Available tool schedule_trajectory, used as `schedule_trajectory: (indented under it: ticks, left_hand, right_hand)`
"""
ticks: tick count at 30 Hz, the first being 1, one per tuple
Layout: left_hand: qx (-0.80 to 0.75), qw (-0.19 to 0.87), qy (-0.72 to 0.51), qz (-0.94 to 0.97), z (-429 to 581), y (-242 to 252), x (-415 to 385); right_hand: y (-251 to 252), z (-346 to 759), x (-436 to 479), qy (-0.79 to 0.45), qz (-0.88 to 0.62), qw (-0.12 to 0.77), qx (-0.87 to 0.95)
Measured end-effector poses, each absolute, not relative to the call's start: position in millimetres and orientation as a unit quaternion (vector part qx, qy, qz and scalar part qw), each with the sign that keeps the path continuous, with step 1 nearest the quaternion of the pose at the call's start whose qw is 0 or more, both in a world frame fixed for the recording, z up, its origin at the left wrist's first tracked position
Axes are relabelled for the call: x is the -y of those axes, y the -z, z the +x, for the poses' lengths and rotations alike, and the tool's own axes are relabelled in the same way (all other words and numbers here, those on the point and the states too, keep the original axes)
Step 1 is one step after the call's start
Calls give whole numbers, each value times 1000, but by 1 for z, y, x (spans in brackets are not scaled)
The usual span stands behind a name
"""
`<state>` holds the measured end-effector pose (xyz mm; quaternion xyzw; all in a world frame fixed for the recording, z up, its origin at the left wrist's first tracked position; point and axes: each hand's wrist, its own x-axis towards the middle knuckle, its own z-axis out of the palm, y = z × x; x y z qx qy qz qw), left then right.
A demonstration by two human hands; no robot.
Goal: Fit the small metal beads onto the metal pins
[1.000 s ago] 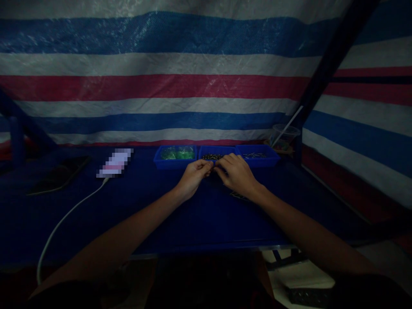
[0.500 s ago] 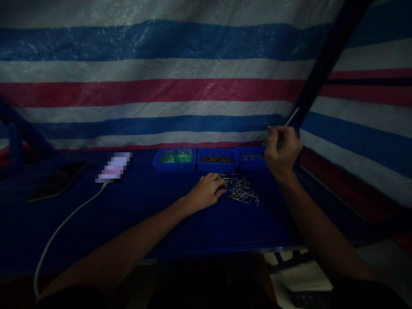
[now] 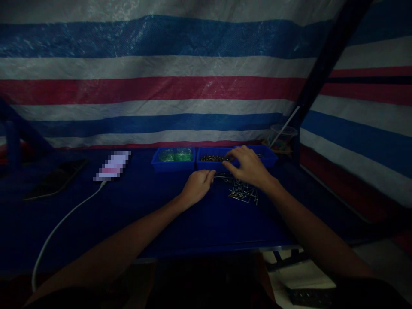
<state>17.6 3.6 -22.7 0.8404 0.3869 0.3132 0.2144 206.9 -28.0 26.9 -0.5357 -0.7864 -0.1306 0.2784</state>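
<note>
My left hand [image 3: 197, 186] rests on the blue table [image 3: 144, 214] with its fingers curled, the tips close to a loose pile of thin metal pins [image 3: 241, 191]. My right hand [image 3: 247, 165] reaches over that pile, fingers stretched toward the middle blue tray [image 3: 214, 159], which holds small dark pieces. What either hand holds, if anything, is too dark to make out. A blue tray with green pieces [image 3: 174, 156] stands to the left, and a third blue tray [image 3: 268, 156] is partly hidden behind my right hand.
A clear plastic cup with a straw [image 3: 283, 135] stands at the back right. A blurred phone [image 3: 112, 165] with a white cable [image 3: 61, 223] and a dark phone [image 3: 56, 180] lie at the left. A striped tarp hangs behind; a dark pole slants at the right.
My right hand has come down from beside the cup at the back right to the middle tray. The left hand has shifted slightly left on the table.
</note>
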Motion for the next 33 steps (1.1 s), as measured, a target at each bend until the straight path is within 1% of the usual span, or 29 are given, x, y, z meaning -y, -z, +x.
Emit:
schedule_trajectory:
  ticks: [3, 5, 9, 12, 14, 16, 18, 20, 23, 25, 28, 31, 33]
  left_hand:
    - [-426, 277, -356, 784, 14, 18, -8]
    - [-430, 303, -372, 765, 12, 17, -9]
    - [-426, 346, -373, 749, 14, 17, -8]
    - [-399, 360, -356, 765, 16, 19, -6]
    - [-366, 323, -323, 811, 18, 21, -6]
    - [-333, 247, -275, 867, 21, 23, -6]
    - [-319, 169, -231, 904, 27, 23, -5]
    - [-325, 119, -197, 917, 35, 22, -4]
    - [-346, 89, -164, 920, 47, 20, -1]
    - [-361, 83, -167, 914, 49, 21, -1]
    - [-391, 109, -202, 891, 43, 22, -3]
    - [-411, 186, -281, 847, 35, 19, -9]
    - [-406, 241, -344, 812, 33, 14, -13]
  right_hand:
    - [-26, 186, 41, 121, -484, 218, 839]
    - [-25, 179, 45, 128, -483, 198, 843]
    - [-25, 180, 42, 112, -474, 215, 847]
    - [-36, 198, 37, 104, -475, 259, 834]
    - [-43, 220, 30, 121, -509, 305, 796]
    - [-46, 249, 22, 159, -563, 342, 735]
    - [-42, 276, 13, 185, -607, 331, 699]
    - [-34, 294, 6, 201, -643, 303, 675]
    - [-24, 291, 1, 188, -660, 284, 670]
    - [-21, 273, 4, 150, -633, 287, 703]
    - [-22, 238, 14, 88, -556, 268, 782]
    - [-23, 215, 24, 63, -492, 225, 839]
    - [-23, 208, 27, 65, -474, 216, 851]
